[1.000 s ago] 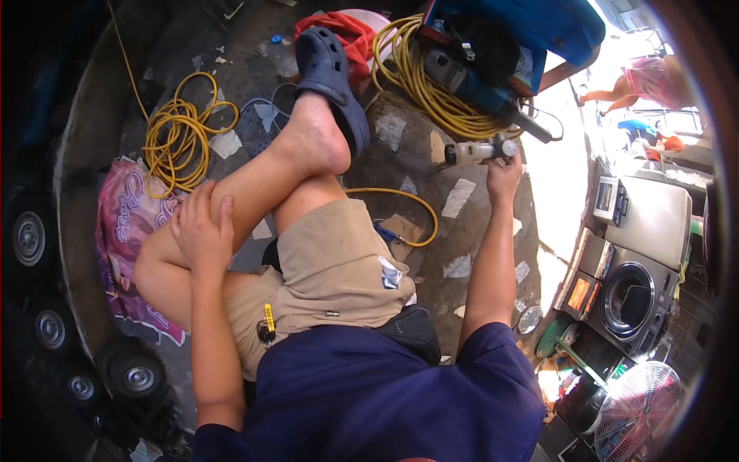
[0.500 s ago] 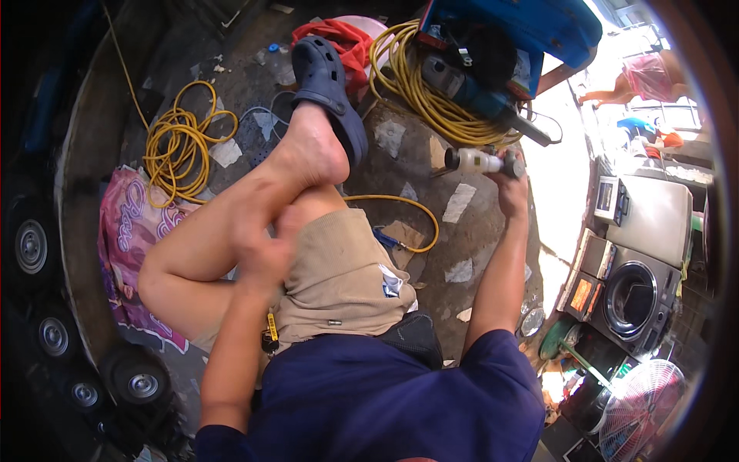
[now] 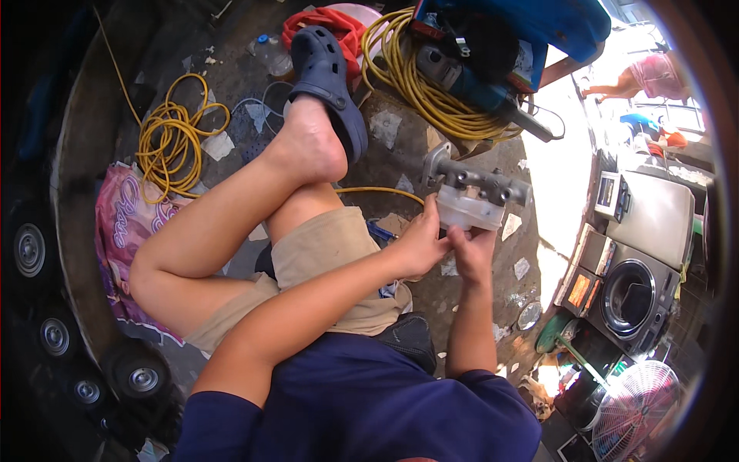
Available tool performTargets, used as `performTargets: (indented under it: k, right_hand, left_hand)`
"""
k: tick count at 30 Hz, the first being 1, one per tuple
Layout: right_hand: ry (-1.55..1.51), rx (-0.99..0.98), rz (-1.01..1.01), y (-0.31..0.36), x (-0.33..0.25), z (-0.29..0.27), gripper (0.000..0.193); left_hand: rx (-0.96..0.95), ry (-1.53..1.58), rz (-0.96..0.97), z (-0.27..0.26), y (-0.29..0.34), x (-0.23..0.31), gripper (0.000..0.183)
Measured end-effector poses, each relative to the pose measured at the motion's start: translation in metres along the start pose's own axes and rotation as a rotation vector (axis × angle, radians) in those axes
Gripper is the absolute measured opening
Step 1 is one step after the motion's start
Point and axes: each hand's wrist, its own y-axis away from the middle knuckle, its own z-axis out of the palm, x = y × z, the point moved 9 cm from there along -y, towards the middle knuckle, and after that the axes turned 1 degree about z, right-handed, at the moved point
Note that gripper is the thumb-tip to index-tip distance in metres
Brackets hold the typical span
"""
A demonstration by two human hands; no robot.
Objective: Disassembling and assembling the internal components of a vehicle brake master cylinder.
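A brake master cylinder [image 3: 489,185], grey metal with a white plastic reservoir [image 3: 466,208] on its near side, is held up over the floor to the right of my legs. My left hand [image 3: 419,245] reaches across my lap and closes on the reservoir's left end. From below, my right hand [image 3: 471,252] grips the same reservoir, its thumb on the near face and the other fingers largely hidden behind. The mounting flange [image 3: 436,163] points up and to the left.
A yellow hose coil [image 3: 173,142] lies on the left, and another [image 3: 416,85] sits beside a blue container [image 3: 562,31] and a power tool [image 3: 493,108]. My crossed leg wears a dark clog [image 3: 327,85]. A washing machine [image 3: 627,296] and a fan [image 3: 639,404] stand right.
My left hand has moved right from over my thigh to the master cylinder. The right hand has come slightly nearer, and the cylinder has been turned so its white reservoir faces me.
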Motion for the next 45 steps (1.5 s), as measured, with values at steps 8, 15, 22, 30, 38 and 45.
performTargets:
  k: [8,15,22,30,38,45]
  right_hand:
    - [0.452,0.546,-0.085,-0.027,0.013,-0.067,0.051]
    - [0.72,0.772,-0.385,-0.046,0.029,-0.11,0.06]
    - [0.591,0.821,-0.521,-0.042,0.002,-0.108,0.052]
    - [0.667,0.784,-0.376,-0.069,0.021,-0.111,0.045]
    - [0.584,0.856,-0.446,-0.065,0.035,-0.111,0.035]
    - [0.648,0.856,-0.463,-0.048,0.001,-0.095,0.033]
  left_hand:
    - [-0.024,-1.285,0.409,-0.088,0.004,0.066,0.051]
    - [0.45,-1.406,0.378,-0.191,0.027,0.082,0.044]
    - [0.466,-1.464,0.389,-0.192,0.034,0.079,0.046]
    - [0.48,-1.447,0.423,-0.19,0.032,0.078,0.044]
    - [0.499,-1.451,0.421,-0.189,0.032,0.078,0.043]
    - [0.488,-1.467,0.411,-0.185,0.034,0.076,0.042]
